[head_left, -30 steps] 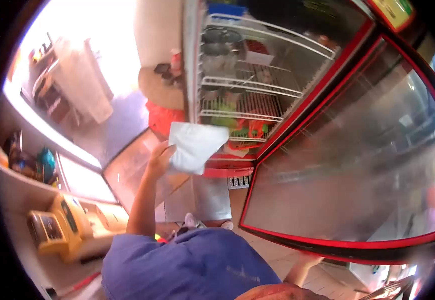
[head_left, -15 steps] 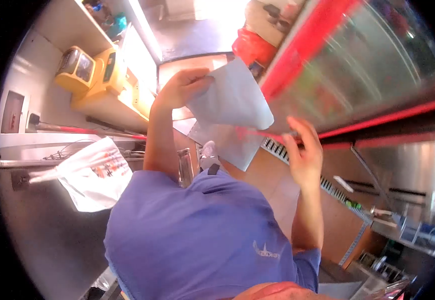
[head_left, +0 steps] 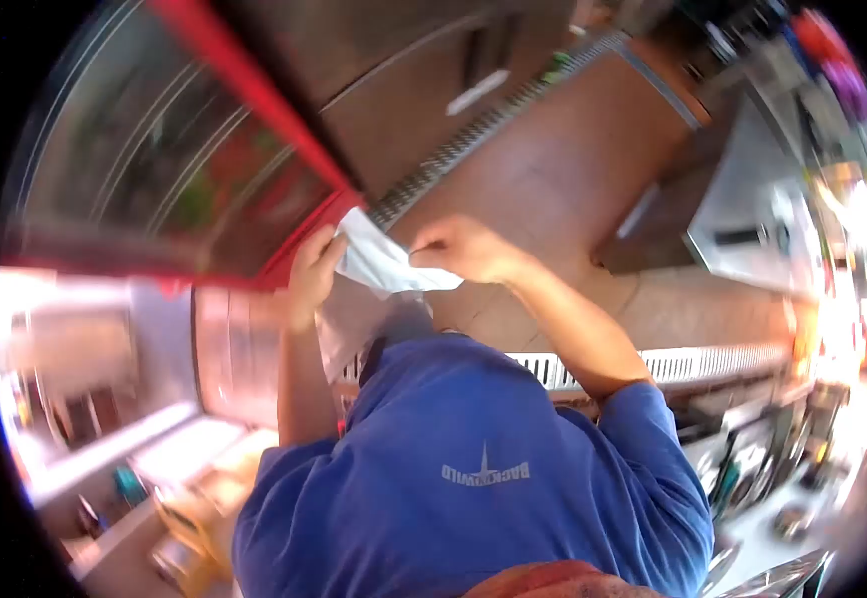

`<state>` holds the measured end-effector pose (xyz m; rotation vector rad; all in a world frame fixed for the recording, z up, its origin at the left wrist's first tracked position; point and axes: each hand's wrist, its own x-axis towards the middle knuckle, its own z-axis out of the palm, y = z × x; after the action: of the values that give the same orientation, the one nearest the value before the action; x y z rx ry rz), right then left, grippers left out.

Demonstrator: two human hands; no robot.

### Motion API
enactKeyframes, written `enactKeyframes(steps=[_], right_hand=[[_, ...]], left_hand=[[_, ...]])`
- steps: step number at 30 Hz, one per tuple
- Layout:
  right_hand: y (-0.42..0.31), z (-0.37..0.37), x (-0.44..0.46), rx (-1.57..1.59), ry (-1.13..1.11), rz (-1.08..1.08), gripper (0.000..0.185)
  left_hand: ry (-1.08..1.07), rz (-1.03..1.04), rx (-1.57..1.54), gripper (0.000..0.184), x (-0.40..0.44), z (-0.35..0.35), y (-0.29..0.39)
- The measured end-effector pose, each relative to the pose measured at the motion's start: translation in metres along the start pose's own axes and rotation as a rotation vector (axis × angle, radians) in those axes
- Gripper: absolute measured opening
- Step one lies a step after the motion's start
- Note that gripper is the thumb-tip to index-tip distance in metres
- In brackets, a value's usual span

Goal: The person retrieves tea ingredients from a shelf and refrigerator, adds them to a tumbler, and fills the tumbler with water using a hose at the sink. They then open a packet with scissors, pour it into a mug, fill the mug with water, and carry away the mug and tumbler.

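1. While the left hand (head_left: 314,274) pinches one edge of a thin, flat, whitish bag (head_left: 378,261), the right hand (head_left: 465,251) holds its other side in curled fingers.
2. Both grips are closed on the bag, which spans between them, in front of a blue short-sleeved cloth shirt (head_left: 473,419) and above the reddish-brown floor (head_left: 573,159).
3. Near the left hand stands a blurred, red-framed, glass-fronted cabinet (head_left: 184,164).
4. A pale, slotted drain grating (head_left: 693,364) runs along the floor at the person's right.
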<state>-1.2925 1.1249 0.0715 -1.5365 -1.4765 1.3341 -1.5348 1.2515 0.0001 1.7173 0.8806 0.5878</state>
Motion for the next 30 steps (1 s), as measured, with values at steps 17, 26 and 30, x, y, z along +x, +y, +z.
enactKeyframes(steps=[17, 26, 30], right_hand=[[0.192, -0.216, -0.188, 0.026, 1.538, 0.519, 0.014], [0.237, -0.272, -0.321, -0.240, 1.817, 1.114, 0.014], [0.241, -0.298, -0.352, -0.249, 1.871, 0.874, 0.011]], left_hand=[[-1.188, -0.025, -0.415, 0.017, 0.218, 0.483, 0.142], [-1.033, 0.535, 0.173, 0.022, 0.226, 0.633, 0.195], [-1.005, 0.601, 0.227, 0.021, 0.210, 0.688, 0.218]])
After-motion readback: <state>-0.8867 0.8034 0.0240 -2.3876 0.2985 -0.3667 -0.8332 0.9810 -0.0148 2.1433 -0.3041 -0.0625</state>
